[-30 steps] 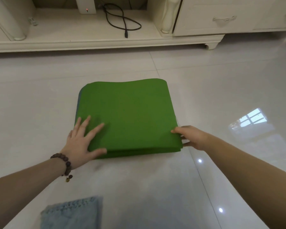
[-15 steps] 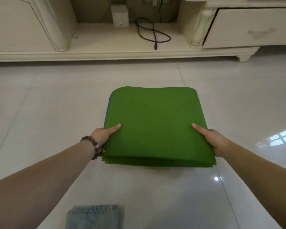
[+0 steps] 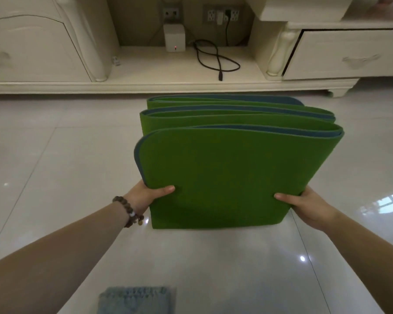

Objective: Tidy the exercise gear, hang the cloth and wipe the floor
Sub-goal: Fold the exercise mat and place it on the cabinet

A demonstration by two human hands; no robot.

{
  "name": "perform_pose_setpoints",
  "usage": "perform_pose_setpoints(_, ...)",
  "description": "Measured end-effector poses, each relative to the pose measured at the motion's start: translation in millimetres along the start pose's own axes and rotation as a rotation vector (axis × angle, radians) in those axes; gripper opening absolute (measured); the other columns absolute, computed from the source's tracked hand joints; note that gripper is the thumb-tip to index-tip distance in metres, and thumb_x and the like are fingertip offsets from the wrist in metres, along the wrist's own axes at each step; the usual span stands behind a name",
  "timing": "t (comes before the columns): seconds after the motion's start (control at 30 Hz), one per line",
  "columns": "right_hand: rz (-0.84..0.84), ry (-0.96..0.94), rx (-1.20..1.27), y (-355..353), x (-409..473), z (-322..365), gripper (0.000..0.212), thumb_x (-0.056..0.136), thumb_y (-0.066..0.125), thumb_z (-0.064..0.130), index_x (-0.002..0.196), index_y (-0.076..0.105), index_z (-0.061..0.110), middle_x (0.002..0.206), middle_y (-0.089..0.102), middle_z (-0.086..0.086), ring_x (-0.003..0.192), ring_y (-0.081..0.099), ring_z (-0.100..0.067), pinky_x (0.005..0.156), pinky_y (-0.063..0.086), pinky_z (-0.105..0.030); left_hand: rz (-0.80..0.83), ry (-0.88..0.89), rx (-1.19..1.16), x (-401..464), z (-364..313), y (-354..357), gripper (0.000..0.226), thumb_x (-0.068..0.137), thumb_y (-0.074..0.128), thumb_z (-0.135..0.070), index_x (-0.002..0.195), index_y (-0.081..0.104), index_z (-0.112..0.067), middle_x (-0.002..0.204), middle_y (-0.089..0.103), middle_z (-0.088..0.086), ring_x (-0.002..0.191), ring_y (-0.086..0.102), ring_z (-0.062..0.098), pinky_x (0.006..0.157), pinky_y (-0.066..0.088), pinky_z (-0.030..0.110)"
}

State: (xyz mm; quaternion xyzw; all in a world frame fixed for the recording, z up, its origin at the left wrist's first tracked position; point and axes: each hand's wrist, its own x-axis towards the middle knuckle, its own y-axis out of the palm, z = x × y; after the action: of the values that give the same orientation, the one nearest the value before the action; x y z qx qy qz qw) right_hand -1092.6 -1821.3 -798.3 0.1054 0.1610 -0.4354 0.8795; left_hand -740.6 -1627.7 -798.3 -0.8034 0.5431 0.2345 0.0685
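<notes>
Folded green mat (image 3: 225,177) stands on edge at frame centre; left hand (image 3: 145,196) and right hand (image 3: 304,205) grasp its lower corners; cabinet (image 3: 55,53) behind.

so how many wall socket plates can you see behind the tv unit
2. One socket plate sits above the small white box; the other socket plate, to its right, has a black cable plugged in. The cabinet may hide more.

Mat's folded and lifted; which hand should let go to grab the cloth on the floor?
Left, probably. The cloth lies near the left forearm, and the right hand grips the mat too.
</notes>
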Motion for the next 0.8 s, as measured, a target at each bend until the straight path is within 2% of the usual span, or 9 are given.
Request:
perform_pose_setpoints(0.07,-0.002,-0.022,0.015,-2.2,4.6,9.1,0.111,0.036,0.097,0.031,0.134,0.049,0.015,0.126,0.063,-0.003,0.116,0.06,-0.022,0.086,0.055,-0.027,-0.023,0.015,0.004,3.0,-4.2,-1.1,0.105,0.026,0.097,-0.046,0.121,0.06,-0.023,0.117,0.069,-0.001,0.112,0.063,0.023,0.1,0.047,0.046)
perform_pose_setpoints(0.17,-0.026,-0.064,0.049,-4.3,5.5,25.0,0.08,0.06,0.084,0.009,0.132,0.051,0.016,0.123,0.065,0.0,0.113,0.062,-0.019,0.088,0.054,-0.027,-0.075,0.054,0.008,6.1,-9.0,-5.5,0.097,0.028,0.095,-0.051,0.116,0.061,-0.029,0.116,0.069,-0.005,0.111,0.063,0.02,0.097,0.048,0.043)
perform_pose_setpoints(0.23,-0.051,-0.064,0.042,1.2,5.0,19.5,0.07,0.062,0.078,0.004,0.126,0.055,0.019,0.119,0.067,0.002,0.11,0.063,-0.016,0.09,0.053,-0.028,-0.093,0.03,0.012,5.9,-1.5,-3.4,0.096,0.029,0.094,-0.053,0.116,0.061,-0.031,0.117,0.069,-0.005,0.112,0.062,0.021,0.098,0.048,0.046)
perform_pose_setpoints(0.37,-0.042,0.011,0.056,1.7,11.3,11.1,0.101,0.041,0.096,0.031,0.131,0.052,0.017,0.122,0.066,0.0,0.111,0.063,-0.018,0.081,0.055,-0.025,-0.235,0.007,-0.028,8.0,-4.7,9.8,0.078,0.042,0.092,-0.048,0.11,0.063,-0.023,0.114,0.069,0.003,0.104,0.065,0.024,0.098,0.049,0.048)
perform_pose_setpoints(0.47,-0.039,0.033,0.066,1.6,10.9,27.7,0.089,0.054,0.09,0.037,0.132,0.051,0.017,0.121,0.067,-0.003,0.109,0.064,-0.023,0.086,0.056,-0.035,-0.481,0.034,0.138,11.8,-18.7,16.3,0.059,0.061,0.08,-0.056,0.103,0.065,-0.017,0.099,0.07,0.004,0.087,0.066,0.025,0.079,0.056,0.038)
perform_pose_setpoints(0.57,-0.122,0.107,0.015,11.1,7.2,27.6,0.065,0.066,0.078,0.038,0.123,0.057,0.013,0.109,0.071,-0.006,0.098,0.069,-0.024,0.083,0.056,-0.04,-0.62,-0.045,0.267,10.8,-8.5,18.0,0.054,0.067,0.074,-0.062,0.093,0.064,-0.015,0.087,0.067,0.005,0.07,0.061,0.026,0.058,0.048,0.028)
perform_pose_setpoints(0.67,-0.26,0.222,-0.131,19.3,7.1,8.0,0.051,0.076,0.074,0.038,0.114,0.061,0.006,0.099,0.072,-0.01,0.087,0.071,-0.026,0.075,0.056,-0.036,-0.637,-0.158,0.403,12.7,9.2,14.0,0.064,0.069,0.071,-0.065,0.099,0.057,-0.011,0.094,0.063,0.007,0.08,0.059,0.028,0.073,0.051,0.036)
perform_pose_setpoints(0.73,-0.328,0.288,-0.265,25.8,9.3,-8.5,0.051,0.08,0.071,0.042,0.111,0.061,0.004,0.1,0.07,-0.011,0.086,0.069,-0.027,0.075,0.055,-0.035,-0.613,-0.211,0.522,12.9,20.0,11.9,0.066,0.072,0.066,-0.066,0.102,0.052,-0.009,0.097,0.062,0.01,0.082,0.057,0.027,0.074,0.051,0.038)
perform_pose_setpoints(0.8,-0.375,0.301,-0.496,32.0,13.2,-24.4,0.054,0.083,0.065,0.049,0.111,0.059,0.003,0.104,0.067,-0.013,0.087,0.063,-0.026,0.077,0.051,-0.035,-0.593,-0.152,0.694,10.2,28.0,15.0,0.062,0.08,0.062,-0.061,0.111,0.047,-0.009,0.108,0.061,0.014,0.084,0.056,0.028,0.074,0.05,0.038)
